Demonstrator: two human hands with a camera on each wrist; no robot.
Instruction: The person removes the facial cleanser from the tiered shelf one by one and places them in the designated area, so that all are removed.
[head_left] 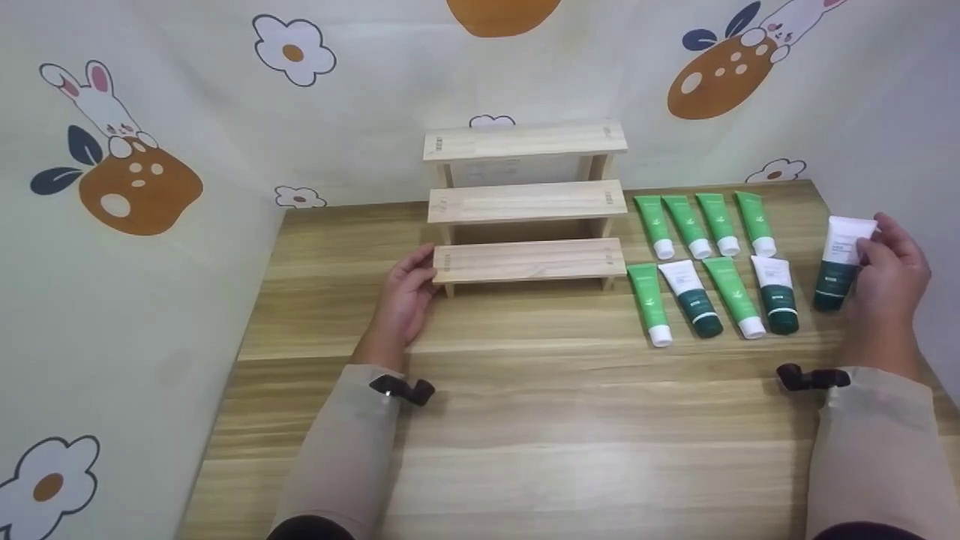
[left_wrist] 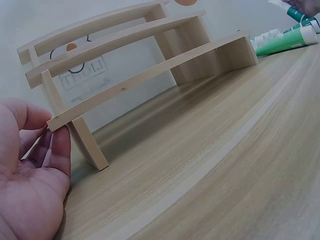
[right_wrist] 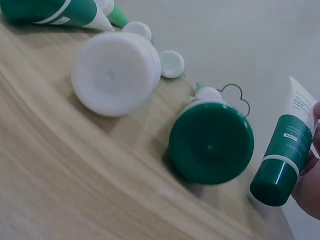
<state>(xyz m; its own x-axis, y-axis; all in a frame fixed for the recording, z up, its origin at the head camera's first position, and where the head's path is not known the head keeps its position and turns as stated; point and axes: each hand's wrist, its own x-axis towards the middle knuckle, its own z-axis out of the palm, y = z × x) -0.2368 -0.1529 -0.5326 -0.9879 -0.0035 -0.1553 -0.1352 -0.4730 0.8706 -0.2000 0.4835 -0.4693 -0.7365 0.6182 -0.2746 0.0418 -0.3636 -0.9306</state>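
My left hand (head_left: 405, 304) pinches the left end of the bottom step of a three-tier wooden shelf (head_left: 529, 262); in the left wrist view the thumb and fingers (left_wrist: 60, 150) close on the board's corner. At the far right of the table, my right hand (head_left: 892, 281) holds a white and dark green squeeze tube (head_left: 838, 262) by its upper side, cap downward. The right wrist view shows this same tube (right_wrist: 285, 150) tilted, with the fingers at its right edge. Several green tubes (head_left: 721, 225) and two more white and dark green tubes (head_left: 776, 294) lie between the shelf and this hand.
The tubes lie in two rows right of the shelf, caps toward the front. Behind the wooden table (head_left: 570, 420) rises a backdrop (head_left: 360, 135) printed with flowers and rabbits, which also lines the left side. A pale wall (head_left: 900, 135) borders the right.
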